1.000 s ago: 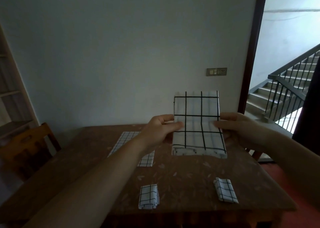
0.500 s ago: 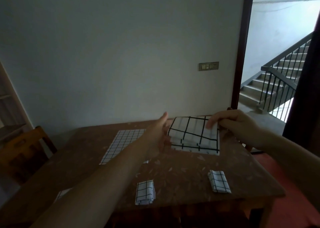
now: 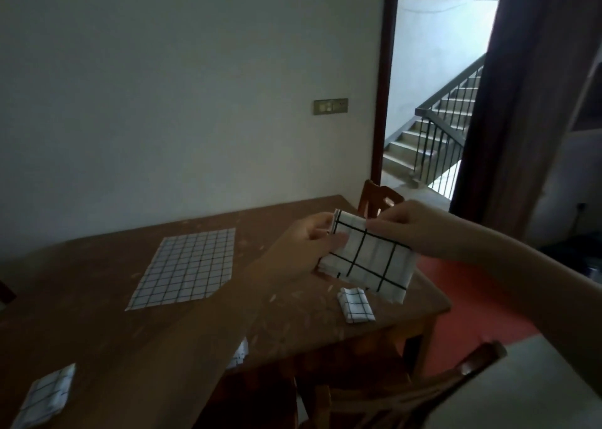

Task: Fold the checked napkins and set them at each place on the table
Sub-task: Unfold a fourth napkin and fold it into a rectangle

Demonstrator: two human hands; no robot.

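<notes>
Five checked napkins, one held.

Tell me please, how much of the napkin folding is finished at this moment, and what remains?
Done: three small folded checked napkins lie on the brown wooden table, one near the right edge, one at the near left corner, one partly hidden behind the forearm. In hand: the left hand and right hand hold a half-folded white napkin with black lines. Left: the flat unfolded checked cloth.
</notes>
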